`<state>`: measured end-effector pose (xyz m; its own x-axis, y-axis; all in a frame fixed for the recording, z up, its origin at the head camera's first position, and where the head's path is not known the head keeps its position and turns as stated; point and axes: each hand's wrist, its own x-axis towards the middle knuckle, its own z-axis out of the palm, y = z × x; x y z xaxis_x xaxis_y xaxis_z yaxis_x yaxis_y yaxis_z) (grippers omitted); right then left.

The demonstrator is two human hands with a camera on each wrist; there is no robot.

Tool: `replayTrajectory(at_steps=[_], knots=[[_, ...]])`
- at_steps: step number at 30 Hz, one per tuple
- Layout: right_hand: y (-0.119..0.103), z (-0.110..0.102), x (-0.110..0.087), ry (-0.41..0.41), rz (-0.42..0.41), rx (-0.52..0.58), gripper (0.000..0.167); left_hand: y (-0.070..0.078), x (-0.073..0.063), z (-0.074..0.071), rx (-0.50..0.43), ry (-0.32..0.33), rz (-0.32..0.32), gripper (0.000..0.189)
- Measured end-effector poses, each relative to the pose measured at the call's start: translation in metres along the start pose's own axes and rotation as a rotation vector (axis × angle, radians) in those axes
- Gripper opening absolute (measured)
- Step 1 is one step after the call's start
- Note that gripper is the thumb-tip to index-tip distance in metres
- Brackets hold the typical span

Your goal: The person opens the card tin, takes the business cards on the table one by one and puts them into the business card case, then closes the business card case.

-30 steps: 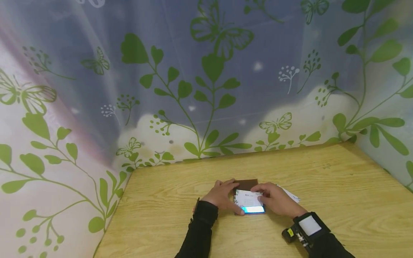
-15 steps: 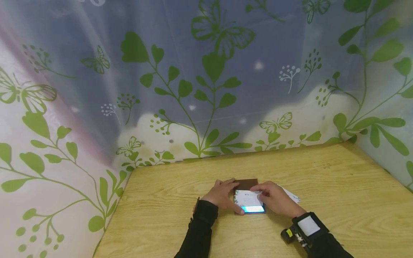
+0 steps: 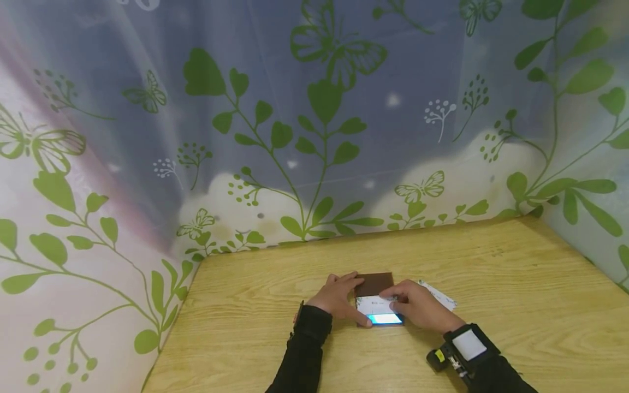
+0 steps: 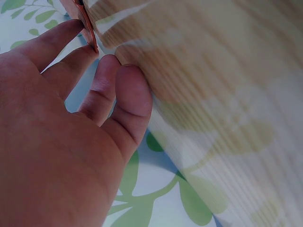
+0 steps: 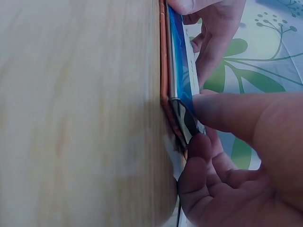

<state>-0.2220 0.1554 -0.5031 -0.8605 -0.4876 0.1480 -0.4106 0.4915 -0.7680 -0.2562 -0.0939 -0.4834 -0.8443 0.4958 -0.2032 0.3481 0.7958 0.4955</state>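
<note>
A brown wallet lies unfolded on the table in the head view, its near part covered by a bright blue-and-white strip. A white card with a leafy print lies on the wallet, its lower part hidden at the strip. My left hand holds the wallet's left side, thumb on the strip's corner and fingers at the far part. My right hand pinches the card's right edge. In the right wrist view, the right thumb presses on the layered wallet's top, with the fingers by its side.
Another white printed card lies on the wood-grain table, just behind the right hand. A curtain with leaves and butterflies hangs along the table's back and sides.
The white card has slid toward the near side of the wallet, so less of it shows and more brown is bare above it. My right hand moved slightly with it; the left stayed.
</note>
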Motion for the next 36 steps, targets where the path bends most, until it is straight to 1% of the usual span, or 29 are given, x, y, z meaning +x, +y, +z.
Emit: replayTrajectory(at_steps=[13,18,23,28,30,33,35,36], knots=[[0.003,0.000,0.000,-0.035,-0.049,-0.004,0.027,0.002,-0.001,-0.001,-0.004,0.002,-0.005,0.106],[0.000,0.001,-0.002,-0.026,-0.025,-0.023,0.027,0.003,-0.002,0.000,-0.009,0.010,-0.008,0.110],[-0.002,0.002,-0.004,-0.008,-0.006,-0.043,0.027,0.004,-0.003,0.002,-0.061,0.024,-0.010,0.121],[-0.003,0.003,-0.001,0.011,0.014,-0.049,0.026,0.004,-0.003,0.002,-0.092,0.037,-0.018,0.123],[-0.004,0.003,0.000,0.044,0.045,-0.053,0.027,0.003,-0.003,0.002,-0.097,0.041,-0.022,0.122],[-0.007,0.002,0.000,0.160,0.119,-0.109,0.029,0.003,-0.004,0.002,-0.105,0.042,-0.025,0.121],[-0.010,-0.002,-0.002,0.240,0.200,-0.174,0.033,0.002,-0.004,0.003,-0.112,0.033,-0.018,0.120],[-0.010,-0.005,-0.004,0.260,0.257,-0.215,0.036,0.002,-0.004,0.003,-0.111,0.030,-0.016,0.119]])
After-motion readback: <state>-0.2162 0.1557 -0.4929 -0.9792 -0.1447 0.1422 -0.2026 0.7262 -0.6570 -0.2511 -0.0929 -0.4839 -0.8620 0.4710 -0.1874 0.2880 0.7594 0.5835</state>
